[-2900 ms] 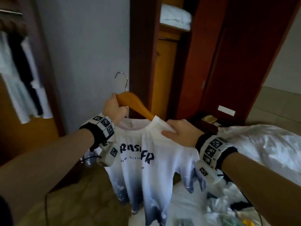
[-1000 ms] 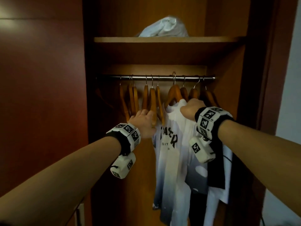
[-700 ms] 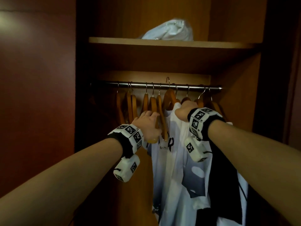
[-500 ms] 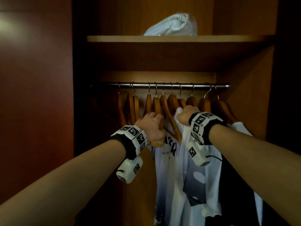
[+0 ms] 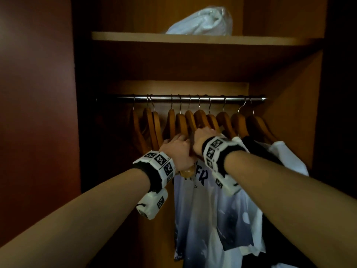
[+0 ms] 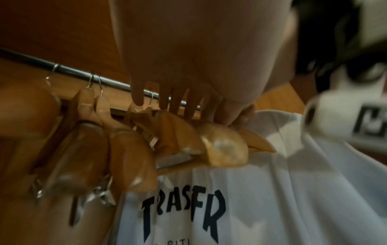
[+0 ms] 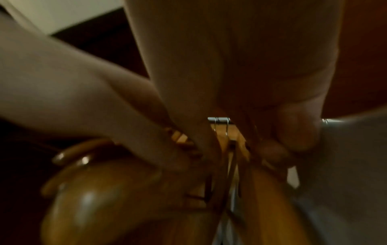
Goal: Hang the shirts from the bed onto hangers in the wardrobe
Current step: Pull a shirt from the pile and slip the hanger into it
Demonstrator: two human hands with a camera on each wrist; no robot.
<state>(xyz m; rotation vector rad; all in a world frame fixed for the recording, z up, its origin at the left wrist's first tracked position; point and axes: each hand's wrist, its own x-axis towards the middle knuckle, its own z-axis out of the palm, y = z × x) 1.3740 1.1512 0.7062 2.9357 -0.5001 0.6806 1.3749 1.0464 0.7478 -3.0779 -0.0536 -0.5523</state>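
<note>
Wood and steel: wooden hangers (image 5: 195,120) crowd a metal rail (image 5: 193,98) inside the wardrobe (image 5: 289,113); their hooks all sit over the rail.
Task's thing: the white printed shirt (image 5: 201,209) hangs below both hands on one of those hangers, at about 6 o'clock from the wrists; dark lettering shows on its chest.
Step in hand: judged from the shirt already on the rail, this looks like the settling stage, with the bunched hangers being spaced beside it.
Left hand (image 5: 176,149): reaches in at 10 o'clock of the shirt; in the left wrist view its fingers (image 6: 165,97) run fairly straight and spread, tips down among the hanger shoulders, pressing rather than gripping.
Right hand (image 5: 202,140): touches the left hand, at the shirt's hanger neck; the right wrist view is too blurred, so whether it pinches the wood cannot be told.
Next move: probably a check that the hook is seated, then letting go and fetching another shirt from the bed, which is out of view.
Neighbours: a dark garment (image 5: 257,151) and a white garment (image 5: 286,161) hang at 3 o'clock of the shirt.
Room: a shelf (image 5: 193,38) above the rail carries a white bundle (image 5: 202,22); a dark red panel (image 5: 36,113) fills 9 o'clock.
</note>
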